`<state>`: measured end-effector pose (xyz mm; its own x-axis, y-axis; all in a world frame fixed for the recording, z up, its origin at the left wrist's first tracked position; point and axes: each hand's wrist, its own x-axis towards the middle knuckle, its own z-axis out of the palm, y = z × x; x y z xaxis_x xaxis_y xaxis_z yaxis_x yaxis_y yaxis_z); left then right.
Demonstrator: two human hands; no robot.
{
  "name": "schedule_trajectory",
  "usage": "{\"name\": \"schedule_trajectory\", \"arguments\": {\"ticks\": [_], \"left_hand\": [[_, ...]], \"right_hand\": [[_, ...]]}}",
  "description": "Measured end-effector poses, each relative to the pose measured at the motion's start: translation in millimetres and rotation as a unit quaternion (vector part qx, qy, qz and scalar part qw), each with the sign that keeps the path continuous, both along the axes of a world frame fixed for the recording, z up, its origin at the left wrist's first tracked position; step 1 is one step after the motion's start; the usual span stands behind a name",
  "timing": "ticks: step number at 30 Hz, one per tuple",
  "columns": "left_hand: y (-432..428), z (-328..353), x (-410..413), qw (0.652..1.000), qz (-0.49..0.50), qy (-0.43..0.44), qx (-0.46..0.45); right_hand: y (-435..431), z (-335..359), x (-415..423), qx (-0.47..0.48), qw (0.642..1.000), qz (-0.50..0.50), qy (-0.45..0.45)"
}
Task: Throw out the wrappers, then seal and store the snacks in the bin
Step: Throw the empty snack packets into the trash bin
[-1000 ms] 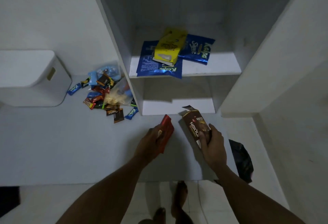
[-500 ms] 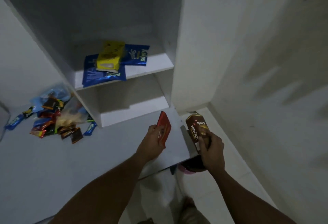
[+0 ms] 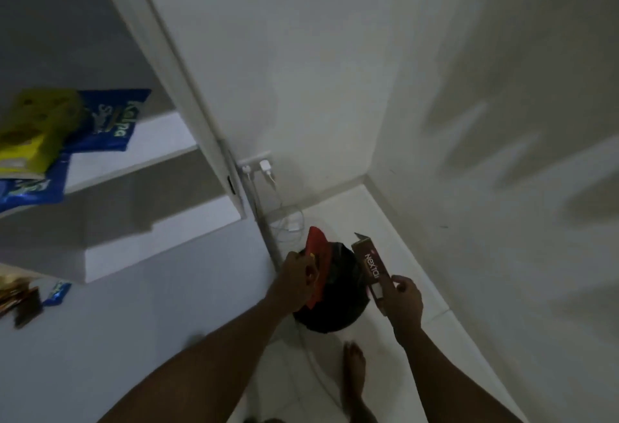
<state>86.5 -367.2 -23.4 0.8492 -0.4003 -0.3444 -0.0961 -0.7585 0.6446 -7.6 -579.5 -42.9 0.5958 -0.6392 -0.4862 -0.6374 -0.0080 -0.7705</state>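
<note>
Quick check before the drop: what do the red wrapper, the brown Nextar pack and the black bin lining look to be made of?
Red wrapper: probably thin plastic or foil film, a flat, slightly bent sheet.
Brown Nextar pack: likely printed cardboard, with straight edges and a stiff open flap on top.
Black bin lining: seemingly a thin plastic bag, creased and dull black.

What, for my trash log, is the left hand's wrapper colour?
The wrapper is red; head view.

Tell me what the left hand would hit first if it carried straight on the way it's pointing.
Most likely the black bag-lined bin on the floor: the left hand, gripping a flat red wrapper, points forward and down over its mouth. Depth is unclear from one view.
</note>
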Motion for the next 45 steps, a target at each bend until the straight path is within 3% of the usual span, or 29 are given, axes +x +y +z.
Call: {"name": "schedule_trajectory", "arguments": {"ticks": [6,10,15,20,26,32,39,45], "left_hand": [[-64.9,-79.2,-11.0,0.984,0.096,0.152,0.003],[-82.3,-146.0,-21.9,0.965,0.184,0.187,-0.01],[-109.7,-188.5,11.2,0.958,0.229,0.17,0.006],[-117.4,-263.4,36.1,0.936,0.282,0.204,0.054],[-117.0,-346.0,53.9,0.931,0.227,0.243,0.15],[-100.1,-414.7,53.6,0.923,0.159,0.305,0.175],[-96.5,-391.7,51.1,0.93,0.193,0.282,0.138],[-99.5,-294.4,66.1,0.956,0.202,0.2,0.073]], "right_hand": [[-64.3,-62.8,14.6,0.057,0.993,0.041,0.094],[-78.3,-116.9,17.5,0.107,0.982,0.075,0.138],[-67.6,-181.6,52.1,0.152,0.975,0.075,0.145],[-50.7,-262.2,89.6,0.138,0.967,0.117,0.182],[-41.5,-339.6,119.6,0.102,0.947,0.207,0.222],[-30.8,-384.6,131.6,0.125,0.952,0.192,0.204],[-28.1,-362.1,126.2,0.067,0.95,0.251,0.174],[-33.9,-282.0,140.2,0.011,0.939,0.308,0.149]]}}
